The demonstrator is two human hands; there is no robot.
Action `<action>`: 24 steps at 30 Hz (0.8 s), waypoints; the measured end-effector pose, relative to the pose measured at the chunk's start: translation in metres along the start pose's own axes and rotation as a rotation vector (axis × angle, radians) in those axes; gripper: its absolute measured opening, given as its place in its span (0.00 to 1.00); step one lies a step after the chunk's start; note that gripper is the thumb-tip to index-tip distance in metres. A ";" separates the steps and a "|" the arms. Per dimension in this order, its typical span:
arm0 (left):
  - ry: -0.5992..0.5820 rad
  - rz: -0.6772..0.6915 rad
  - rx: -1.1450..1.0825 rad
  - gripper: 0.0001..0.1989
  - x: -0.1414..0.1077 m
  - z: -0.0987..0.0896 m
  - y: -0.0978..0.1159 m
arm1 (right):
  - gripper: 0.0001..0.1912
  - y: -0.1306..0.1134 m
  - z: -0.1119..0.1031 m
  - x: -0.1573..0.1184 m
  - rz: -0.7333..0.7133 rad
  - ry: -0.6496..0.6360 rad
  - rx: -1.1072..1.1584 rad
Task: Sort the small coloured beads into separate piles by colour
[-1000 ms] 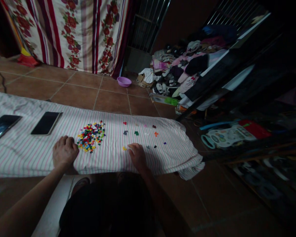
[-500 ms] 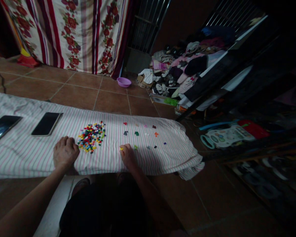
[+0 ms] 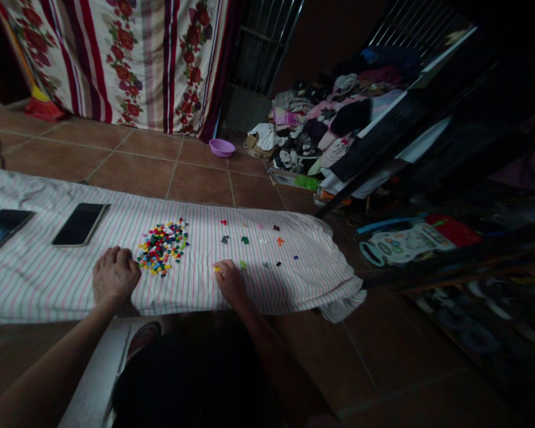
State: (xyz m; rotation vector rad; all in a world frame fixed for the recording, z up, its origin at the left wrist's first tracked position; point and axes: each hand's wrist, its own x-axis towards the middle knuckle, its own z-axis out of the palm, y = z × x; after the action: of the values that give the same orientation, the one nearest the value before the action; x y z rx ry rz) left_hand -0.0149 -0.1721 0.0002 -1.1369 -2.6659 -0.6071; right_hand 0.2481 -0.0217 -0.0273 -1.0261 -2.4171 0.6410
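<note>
My right hand rests low over the cloth with its fingers pinched at a small yellow block, which shows at the fingertips. Just right of it lies a light green group of the same small blocks. My left hand lies on the cloth with fingers curled under and tips hidden, so I cannot see whether anything is in it. Beside its right edge spreads a mixed heap of coloured blocks. Little single-colour groups stand in rows farther right, among them dark green, grey and orange.
The striped cloth covers a low table or bench. Two phones, one nearer and one at the left edge, lie on it. Beyond, on the tiled floor, are a purple basin and a clothes pile.
The whole view has shifted slightly left. Both hands keep nearly the same places on the cloth, the right one still at the yellow block.
</note>
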 end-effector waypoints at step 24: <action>0.001 -0.011 -0.029 0.13 0.000 -0.002 0.001 | 0.14 0.041 -0.031 -0.005 0.103 0.273 -0.148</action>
State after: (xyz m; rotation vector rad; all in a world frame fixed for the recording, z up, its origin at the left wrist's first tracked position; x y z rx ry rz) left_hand -0.0142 -0.1724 0.0028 -1.1293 -2.6725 -0.6504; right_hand 0.2905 0.0077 -0.0270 -1.2190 -2.2086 0.3319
